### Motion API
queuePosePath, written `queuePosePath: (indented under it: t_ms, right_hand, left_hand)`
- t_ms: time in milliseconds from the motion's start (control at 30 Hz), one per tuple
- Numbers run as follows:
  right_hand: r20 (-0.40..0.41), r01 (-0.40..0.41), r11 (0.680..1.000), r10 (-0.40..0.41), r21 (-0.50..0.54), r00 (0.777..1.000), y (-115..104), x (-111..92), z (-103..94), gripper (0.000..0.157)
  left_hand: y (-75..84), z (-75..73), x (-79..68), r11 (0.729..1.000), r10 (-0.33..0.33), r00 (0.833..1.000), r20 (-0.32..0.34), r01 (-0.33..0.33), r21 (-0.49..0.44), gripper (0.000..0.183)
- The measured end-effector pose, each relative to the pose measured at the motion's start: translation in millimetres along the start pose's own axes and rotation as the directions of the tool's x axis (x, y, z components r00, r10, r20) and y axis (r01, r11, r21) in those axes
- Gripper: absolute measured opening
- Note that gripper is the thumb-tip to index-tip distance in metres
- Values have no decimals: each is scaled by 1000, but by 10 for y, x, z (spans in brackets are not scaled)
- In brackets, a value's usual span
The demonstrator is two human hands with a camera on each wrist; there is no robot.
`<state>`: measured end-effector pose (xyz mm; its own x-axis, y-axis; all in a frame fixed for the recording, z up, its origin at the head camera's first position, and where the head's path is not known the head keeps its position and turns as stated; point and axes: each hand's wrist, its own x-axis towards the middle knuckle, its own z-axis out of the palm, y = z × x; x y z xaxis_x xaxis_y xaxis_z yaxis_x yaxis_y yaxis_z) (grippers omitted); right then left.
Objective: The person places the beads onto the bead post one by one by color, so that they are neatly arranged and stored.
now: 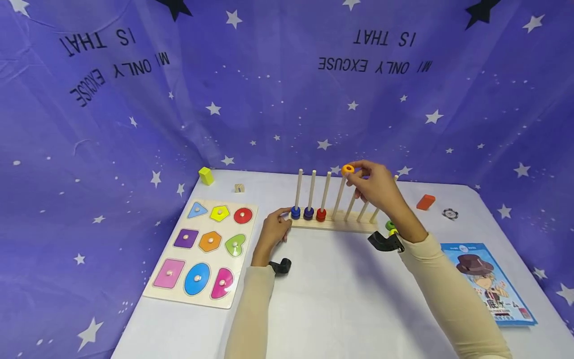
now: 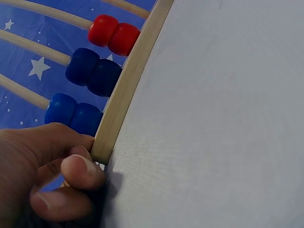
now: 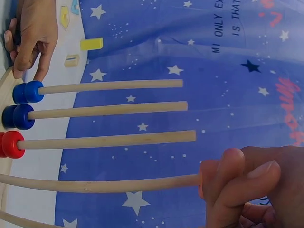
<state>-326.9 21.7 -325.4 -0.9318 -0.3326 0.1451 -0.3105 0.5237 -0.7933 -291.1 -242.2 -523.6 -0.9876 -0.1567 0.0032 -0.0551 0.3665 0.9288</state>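
A wooden peg rack (image 1: 332, 226) with a row of upright pegs stands at the back of the table. My left hand (image 1: 274, 230) grips the left end of its base (image 2: 124, 95), thumb and fingers about the corner. Pairs of blue beads (image 1: 295, 213), dark blue beads (image 1: 308, 214) and red beads (image 1: 321, 215) sit low on the first three pegs. With the fingers of my right hand (image 1: 375, 187) I pinch an orange bead (image 1: 345, 172) at the top of the fourth peg (image 3: 109, 185). In the right wrist view, fingers partly hide this bead.
A shape puzzle board (image 1: 179, 250) lies at left, with a yellow block (image 1: 206, 176) and small wooden piece (image 1: 239, 188) behind. Green and yellow beads (image 1: 390, 226) lie beside the right forearm. Farther right are a red block (image 1: 425, 202), a round chip (image 1: 450, 214) and a blue booklet (image 1: 466, 248).
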Motion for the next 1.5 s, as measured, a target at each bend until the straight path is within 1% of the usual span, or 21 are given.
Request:
queuePosePath:
  t_ms: [100,233,300,400,500,567,633,700,800,867,967,1067,1167,1233,1300,1367,1433,1500]
  right_hand:
    - [-2,-12,1000,12,-10,1000,12,12,12,41]
    - [0,-16,1000,16,-16,1000,13,10,18,42]
    - [1,-14,1000,14,-20,1000,10,-6,12,45]
    - [-13,-9,1000,9,3,1000,3,-75,-24,49]
    - [-58,8,1000,-7,25,998,19,-196,-93,51]
    - [-107,17,999,-12,39,994,73,-319,-175,49]
    - [-163,26,998,-17,53,986,151,-441,-261,46]
    - [-221,16,998,-3,59,975,225,-568,-347,42]
    - [-291,-19,997,39,72,956,475,-702,-450,41]
    - [-315,-64,994,88,86,945,691,-773,-480,41]
    - [-310,-132,983,166,128,936,1105,-863,-471,45]
    - [-283,-215,965,251,152,926,1490,-947,-387,46]
    - [-237,-329,932,358,152,903,1802,-1008,-259,49]
    - [-189,-419,895,442,153,877,1950,-1032,-167,54]
    - [-135,-499,851,520,163,844,2056,-1044,-81,60]
    - [-89,-550,819,567,163,819,2124,-1051,-8,65]
    - [-72,-575,805,588,149,805,2178,-1054,52,66]
    - [-66,-572,809,584,140,809,2211,-1062,95,64]
  left_hand:
    - [2,20,5,1000,-4,1000,9,4,7,42]
    - [13,21,0,1000,-10,1000,2,10,5,42]
    - [24,13,-7,1000,-11,1000,-3,11,-3,42]
    - [35,0,-16,1000,-13,1000,-3,13,-11,42]
    - [31,-11,-15,1000,-20,1000,6,20,-5,42]
    - [32,14,-10,1000,-21,1000,16,21,5,43]
    - [36,32,1,1000,-13,1000,16,13,8,43]
    - [51,38,10,1000,-1,1000,12,0,13,42]
    - [55,28,19,1000,9,1000,5,-9,6,42]
    - [50,16,12,1000,7,1000,1,-7,-1,41]
    - [22,14,-6,1000,-1,1000,-1,1,-11,41]
    - [15,1,-19,1000,-1,1000,-4,1,-9,41]
    - [16,-10,-24,1000,-2,1000,-4,2,-10,41]
    - [20,-10,-28,1000,-5,1000,-4,5,-10,41]
    - [21,-6,-26,1000,-4,1000,-1,4,-10,41]
    - [22,0,-28,1000,-4,1000,2,4,-13,41]
    - [22,7,-28,1000,-6,1000,7,6,-20,41]
    - [22,15,-32,1000,-8,1000,9,8,-25,41]
